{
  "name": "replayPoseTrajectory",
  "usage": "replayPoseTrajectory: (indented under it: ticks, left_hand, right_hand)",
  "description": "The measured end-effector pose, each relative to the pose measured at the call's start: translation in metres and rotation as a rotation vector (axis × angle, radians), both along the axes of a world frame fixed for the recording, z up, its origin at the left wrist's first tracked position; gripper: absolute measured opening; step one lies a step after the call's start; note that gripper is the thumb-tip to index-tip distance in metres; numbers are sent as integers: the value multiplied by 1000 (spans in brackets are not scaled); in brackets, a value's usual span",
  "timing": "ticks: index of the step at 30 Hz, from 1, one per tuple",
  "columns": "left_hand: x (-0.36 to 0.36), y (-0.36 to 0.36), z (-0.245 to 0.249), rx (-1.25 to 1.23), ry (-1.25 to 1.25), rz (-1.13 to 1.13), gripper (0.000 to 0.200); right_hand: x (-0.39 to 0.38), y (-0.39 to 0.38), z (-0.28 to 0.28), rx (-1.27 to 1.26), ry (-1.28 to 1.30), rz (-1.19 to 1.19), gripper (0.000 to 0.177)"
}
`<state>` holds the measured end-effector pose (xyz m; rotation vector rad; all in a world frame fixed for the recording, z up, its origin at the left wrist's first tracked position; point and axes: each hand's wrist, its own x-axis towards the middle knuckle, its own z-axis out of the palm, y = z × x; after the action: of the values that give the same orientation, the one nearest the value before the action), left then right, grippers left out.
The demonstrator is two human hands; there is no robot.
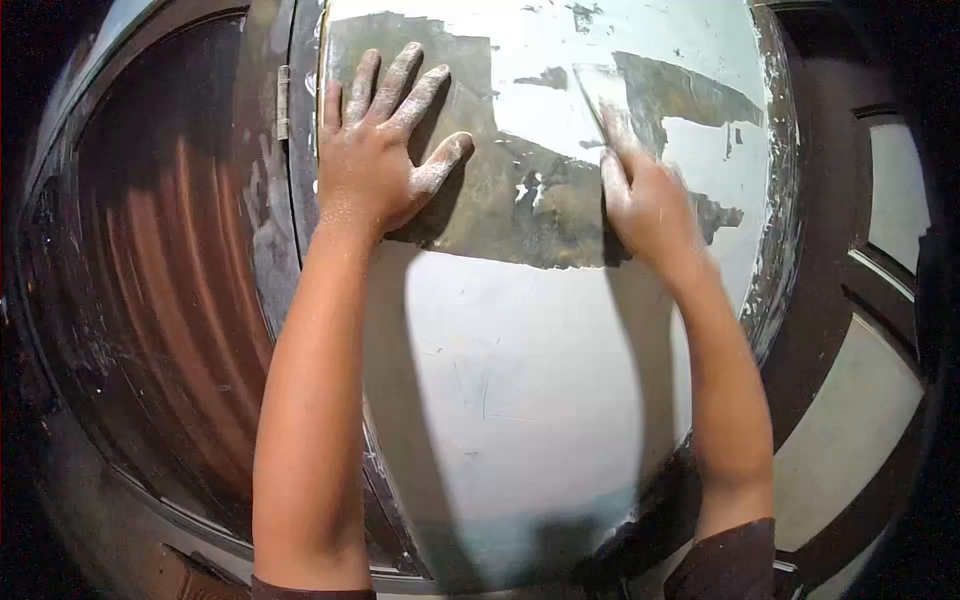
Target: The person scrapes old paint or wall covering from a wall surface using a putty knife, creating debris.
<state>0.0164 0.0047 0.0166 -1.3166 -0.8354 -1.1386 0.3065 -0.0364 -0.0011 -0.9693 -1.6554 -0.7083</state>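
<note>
My left hand (385, 155) lies flat on the upper left of the wall panel, fingers spread and dusted with white. On the right, my right hand (650, 200) is closed around a thin flat scraper (590, 100), whose blade touches the panel; its handle is hidden in the fingers. White paint or coating (545, 110) covers parts of the upper panel. Between and around the hands, a grey-brown bare patch (550, 215) shows, with ragged edges. Below it the panel's surface (520, 350) is smooth and white, with a few scratches.
A dark wooden frame with a hinge (284, 103) runs along the panel's left side. Beyond it stands a dark brown door (165, 270). At the right is another dark frame with pale panels (850, 440). Both forearms cast shadows on the panel.
</note>
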Motion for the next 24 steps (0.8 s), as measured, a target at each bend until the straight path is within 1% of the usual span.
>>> replayPoseTrajectory:
  ticks: [1, 2, 4, 5, 7, 8, 10, 11, 13, 14, 15, 16, 18, 19, 20, 22, 24]
  left_hand:
    - [-1, -2, 0, -25, 1, -7, 68]
    - [-1, -1, 0, -8, 6, -20, 68]
    - [1, -3, 0, -11, -11, -3, 67]
    - [1, -2, 0, -9, -11, -25, 67]
    - [0, 0, 1, -5, 2, -21, 66]
    - [-1, 1, 1, 2, 7, -15, 66]
    - [0, -1, 0, 3, 3, -34, 67]
    - [-1, 0, -1, 4, 3, -37, 67]
    - [-2, 2, 0, 14, 4, -34, 65]
    - [-2, 2, 0, 24, 3, -26, 64]
    - [-1, -1, -1, 20, -6, -26, 62]
    - [-1, -2, 0, -12, -13, -5, 64]
    - [1, -1, 0, -8, -26, -21, 62]
    - [1, -1, 1, 7, -17, -20, 61]
    - [0, 0, 1, 21, -8, -21, 60]
    - [-1, 0, 1, 11, -4, -36, 61]
    - [-2, 0, 0, -8, -11, -58, 62]
  right_hand:
    - [-2, -2, -21, -8, -6, -38, 54]
    - [-7, -12, -39, -136, -1, -93, 57]
    - [-11, -19, -64, -190, 13, -175, 59]
    - [-11, -17, -60, -192, 15, -175, 59]
    - [-9, -10, -40, -61, 1, -206, 57]
    - [-8, -8, -20, -41, 46, -150, 53]
    - [1, 5, 18, 10, 51, -112, 50]
    - [1, 3, 17, 7, 51, -113, 50]
    - [-4, -5, 8, -90, 85, -99, 49]
    - [-7, -8, -12, -50, 74, -96, 53]
    - [-10, -10, -36, -71, 56, -110, 55]
    - [-13, -13, -54, -90, 37, -123, 58]
    - [-21, -24, -63, -253, 83, -140, 60]
    - [-19, -17, -57, -178, 54, -172, 59]
    - [-18, -17, -43, -159, 68, -182, 56]
    - [-11, -1, -4, -40, 69, -153, 51]
    - [-10, -2, 23, -55, 126, -74, 47]
